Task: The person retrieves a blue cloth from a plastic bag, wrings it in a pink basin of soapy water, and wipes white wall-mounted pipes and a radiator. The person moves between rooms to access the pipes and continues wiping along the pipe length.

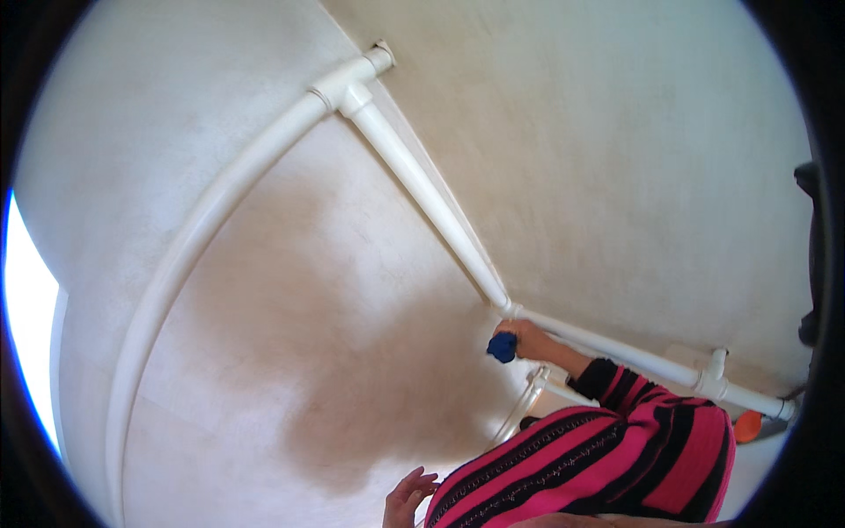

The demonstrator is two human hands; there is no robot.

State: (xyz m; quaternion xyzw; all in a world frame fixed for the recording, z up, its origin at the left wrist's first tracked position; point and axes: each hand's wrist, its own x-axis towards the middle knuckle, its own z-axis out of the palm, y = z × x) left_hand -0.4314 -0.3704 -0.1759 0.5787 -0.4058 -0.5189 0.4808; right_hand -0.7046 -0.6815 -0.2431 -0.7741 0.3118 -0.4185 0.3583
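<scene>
My right hand (527, 338) is closed around a small dark blue object (502, 347). It looks like a bunched cloth, but I cannot tell for sure. That hand is beside the pipe joint (508, 309) in the wall corner; whether it touches the pipe is unclear. The arm wears a pink and black striped sleeve (627, 389). At the bottom edge my left hand (406, 496) appears with bent, parted fingers and nothing visible in it. Part of it is hidden by the striped top (568, 455) and the frame edge.
White pipes run along the walls: one long pipe (191, 228), a branch (422, 191) from a tee (350, 92), and another pipe (614, 346) to the right. A bright opening (30, 330) is at far left. An orange round object (748, 427) and dark object (815, 251) are at right.
</scene>
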